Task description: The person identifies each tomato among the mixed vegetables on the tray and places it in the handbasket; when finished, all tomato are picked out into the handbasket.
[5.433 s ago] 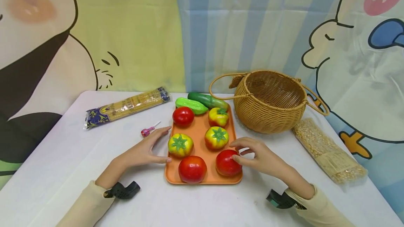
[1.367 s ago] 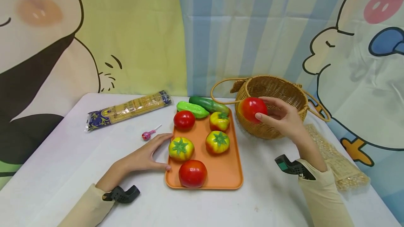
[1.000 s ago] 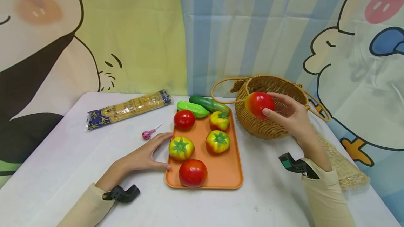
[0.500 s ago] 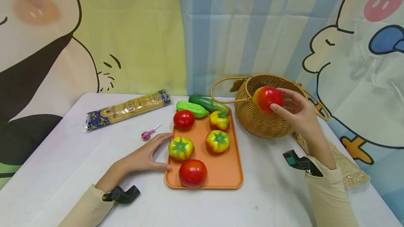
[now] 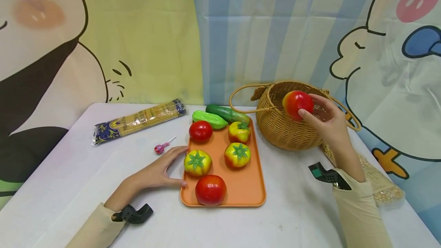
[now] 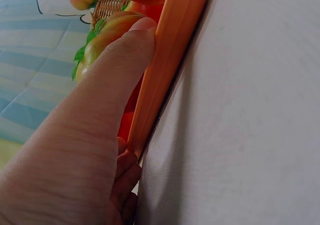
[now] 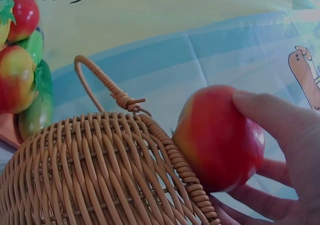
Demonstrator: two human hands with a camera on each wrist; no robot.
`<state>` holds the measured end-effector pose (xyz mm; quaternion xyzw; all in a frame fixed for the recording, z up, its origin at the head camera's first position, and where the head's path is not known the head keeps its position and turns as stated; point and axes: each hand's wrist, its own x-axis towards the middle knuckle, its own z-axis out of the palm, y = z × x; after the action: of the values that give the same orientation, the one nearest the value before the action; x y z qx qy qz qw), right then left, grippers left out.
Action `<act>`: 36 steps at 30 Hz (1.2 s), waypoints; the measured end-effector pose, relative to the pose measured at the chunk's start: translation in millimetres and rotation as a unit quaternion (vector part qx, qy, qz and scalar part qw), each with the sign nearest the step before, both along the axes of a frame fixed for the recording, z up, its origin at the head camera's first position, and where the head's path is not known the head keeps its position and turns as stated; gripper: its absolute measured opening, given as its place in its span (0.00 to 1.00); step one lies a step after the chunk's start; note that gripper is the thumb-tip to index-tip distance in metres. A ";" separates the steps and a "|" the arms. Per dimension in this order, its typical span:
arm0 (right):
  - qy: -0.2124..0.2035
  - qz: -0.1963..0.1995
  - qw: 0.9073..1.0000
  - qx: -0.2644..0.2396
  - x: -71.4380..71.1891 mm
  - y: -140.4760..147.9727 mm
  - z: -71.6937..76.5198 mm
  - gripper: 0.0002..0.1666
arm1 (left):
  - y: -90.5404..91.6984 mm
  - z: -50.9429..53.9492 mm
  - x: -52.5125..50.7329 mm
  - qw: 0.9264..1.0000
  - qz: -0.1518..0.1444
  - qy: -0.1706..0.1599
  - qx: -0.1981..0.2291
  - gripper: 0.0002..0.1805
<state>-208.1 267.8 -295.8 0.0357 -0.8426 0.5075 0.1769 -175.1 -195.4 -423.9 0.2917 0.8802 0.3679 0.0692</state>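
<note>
Right hand (image 5: 332,125) grips the red fruit (image 5: 298,105) by the rim of the wicker basket (image 5: 289,133) — carry step, I'd say, release not done. Left hand (image 5: 156,171) spread wide at the orange tray's (image 5: 244,186) left edge. Next probably calls for clearing the rim — then lowering.

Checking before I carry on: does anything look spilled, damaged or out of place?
Nothing visibly spilled or damaged. Mildly odd: a lollipop lies loose on the white table, left of the orange tray, the lone sweet in view; and a faint brownish mark dots the table's near side.
</note>
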 end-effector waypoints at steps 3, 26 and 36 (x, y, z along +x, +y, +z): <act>0.003 -0.015 1.000 0.015 -1.0 -0.3 -1.1 0.35 | 0.8 -1.0 -0.2 1.000 -0.002 0.003 0.005 0.56; 0.010 -0.004 0.988 0.156 -11.1 -10.3 -0.5 0.39 | -3.4 -6.4 0.8 1.000 -0.001 0.009 0.004 0.57; -0.049 0.073 0.971 0.224 -25.5 1.8 14.4 0.40 | -1.4 -5.0 -2.7 1.000 -0.003 0.012 0.003 0.56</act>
<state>-233.5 269.6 -281.4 0.1112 -0.9375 0.3186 0.0854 -177.8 -196.8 -428.9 0.2992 0.8791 0.3664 0.0587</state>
